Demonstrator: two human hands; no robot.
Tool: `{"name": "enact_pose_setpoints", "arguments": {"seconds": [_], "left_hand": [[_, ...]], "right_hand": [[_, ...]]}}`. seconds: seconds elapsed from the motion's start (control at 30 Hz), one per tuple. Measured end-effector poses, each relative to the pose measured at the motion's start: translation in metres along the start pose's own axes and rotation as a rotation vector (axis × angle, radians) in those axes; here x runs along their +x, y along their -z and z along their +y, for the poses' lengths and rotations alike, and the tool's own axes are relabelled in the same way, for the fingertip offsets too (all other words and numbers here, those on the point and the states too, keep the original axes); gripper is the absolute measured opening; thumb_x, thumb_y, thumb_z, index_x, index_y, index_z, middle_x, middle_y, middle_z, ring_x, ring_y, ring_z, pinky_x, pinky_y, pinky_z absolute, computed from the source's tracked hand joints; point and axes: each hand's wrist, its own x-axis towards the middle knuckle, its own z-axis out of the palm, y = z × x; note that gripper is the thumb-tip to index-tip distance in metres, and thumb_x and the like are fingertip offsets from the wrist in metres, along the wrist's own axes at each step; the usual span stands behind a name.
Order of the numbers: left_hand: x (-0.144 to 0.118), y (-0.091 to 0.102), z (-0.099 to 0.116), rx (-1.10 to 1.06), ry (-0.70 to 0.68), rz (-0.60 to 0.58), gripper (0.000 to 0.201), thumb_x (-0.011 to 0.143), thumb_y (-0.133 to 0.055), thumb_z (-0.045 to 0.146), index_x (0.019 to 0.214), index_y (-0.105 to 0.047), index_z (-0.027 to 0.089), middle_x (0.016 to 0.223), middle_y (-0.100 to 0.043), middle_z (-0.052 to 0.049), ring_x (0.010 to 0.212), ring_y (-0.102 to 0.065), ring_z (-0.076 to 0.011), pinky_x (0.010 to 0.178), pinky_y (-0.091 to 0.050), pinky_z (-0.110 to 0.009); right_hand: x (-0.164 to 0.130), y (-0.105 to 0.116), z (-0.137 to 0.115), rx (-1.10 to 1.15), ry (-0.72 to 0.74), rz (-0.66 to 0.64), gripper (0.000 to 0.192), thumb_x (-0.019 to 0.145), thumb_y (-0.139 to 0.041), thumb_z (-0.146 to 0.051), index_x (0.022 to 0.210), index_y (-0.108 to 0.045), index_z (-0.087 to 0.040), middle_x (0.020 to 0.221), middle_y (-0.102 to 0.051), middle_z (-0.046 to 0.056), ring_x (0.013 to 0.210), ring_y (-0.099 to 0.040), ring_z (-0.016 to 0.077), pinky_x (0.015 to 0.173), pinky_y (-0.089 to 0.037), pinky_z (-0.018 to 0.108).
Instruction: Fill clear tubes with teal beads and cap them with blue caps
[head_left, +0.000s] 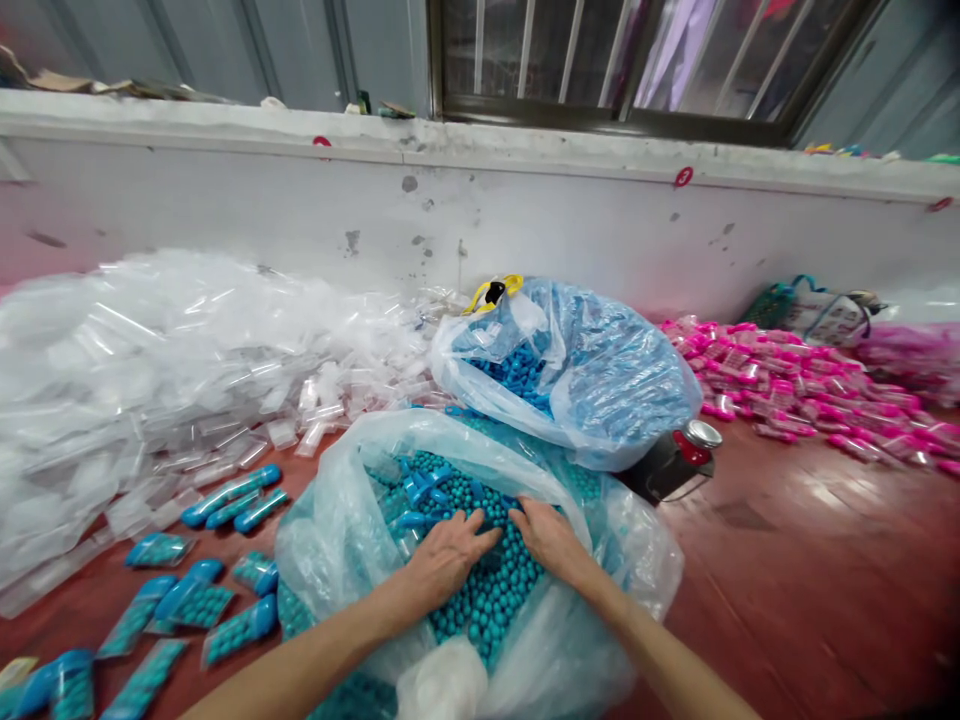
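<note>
A large translucent plastic bag [330, 520] stands open, filled with small turquoise beads [487, 610]. Both of my hands reach into it. My left hand [450, 560] has its fingers curled round what looks like a clear plastic tube [493, 552], partly hidden among the beads. Close by on the right, my right hand [547, 535] has its fingertips bent together; what they pinch is mostly hidden. Several blue plastic caps [427, 487] lie on the beads, left of my hands. Bead-filled tubes with blue caps [241, 630] are scattered on the red floor to the left.
Empty clear tubes [225, 370] form a big heap at left. Behind my bag, another bag [622, 370] holds blue pieces. Beside it stands a dark container with a silver lid [703, 434]. Pink-capped tubes [795, 385] are piled right, along the white wall [300, 220].
</note>
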Motion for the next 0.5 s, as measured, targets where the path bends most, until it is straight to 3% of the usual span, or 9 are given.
{"name": "enact_pose_setpoints", "arguments": {"seconds": [0.1,0.2,0.27,0.37,0.5], "left_hand": [[0.006,0.004,0.006,-0.015,-0.089,-0.01,0.037,0.085,-0.031,0.014,0.118,-0.041,0.029,0.117,-0.045,-0.005,0.097,-0.047,-0.018,0.083,-0.04,-0.031],[0.004,0.005,0.014,-0.142,-0.077,0.021,0.03,0.084,-0.034,0.018,0.112,-0.044,0.026,0.113,-0.05,-0.005,0.098,-0.047,-0.019,0.086,-0.037,-0.031],[0.001,0.005,0.016,-0.265,0.023,0.01,0.025,0.085,-0.034,0.022,0.107,-0.045,0.025,0.101,-0.056,-0.006,0.094,-0.051,-0.0202,0.083,-0.038,-0.031],[0.002,0.007,0.01,-0.418,0.292,-0.057,0.018,0.082,-0.038,0.024,0.095,-0.049,0.02,0.084,-0.06,-0.008,0.087,-0.055,-0.0237,0.079,-0.039,-0.034],[0.017,0.006,0.0,-0.5,0.487,-0.054,0.01,0.074,-0.045,0.017,0.082,-0.05,0.017,0.086,-0.058,-0.011,0.096,-0.051,-0.0296,0.087,-0.033,-0.044]], "right_hand": [[-0.001,0.002,-0.005,-0.023,0.004,0.009,0.036,0.092,-0.023,-0.027,0.097,-0.056,-0.016,0.094,-0.066,0.008,0.091,-0.059,0.0167,0.078,-0.04,0.023],[-0.004,0.002,-0.009,-0.066,0.001,0.021,0.029,0.089,-0.03,-0.023,0.097,-0.056,-0.014,0.092,-0.065,0.009,0.089,-0.06,0.0184,0.075,-0.041,0.025],[-0.004,0.002,-0.01,-0.096,0.003,0.023,0.023,0.085,-0.037,-0.019,0.098,-0.055,-0.013,0.093,-0.065,0.011,0.089,-0.06,0.0205,0.075,-0.042,0.027],[0.0,0.003,-0.011,-0.129,-0.017,0.029,0.026,0.082,-0.036,-0.011,0.1,-0.055,-0.012,0.089,-0.065,0.013,0.084,-0.062,0.023,0.073,-0.043,0.031],[0.01,-0.002,-0.011,-0.123,-0.039,0.074,0.032,0.083,-0.03,-0.007,0.098,-0.057,-0.014,0.084,-0.066,0.014,0.08,-0.062,0.0228,0.073,-0.043,0.034]]}}
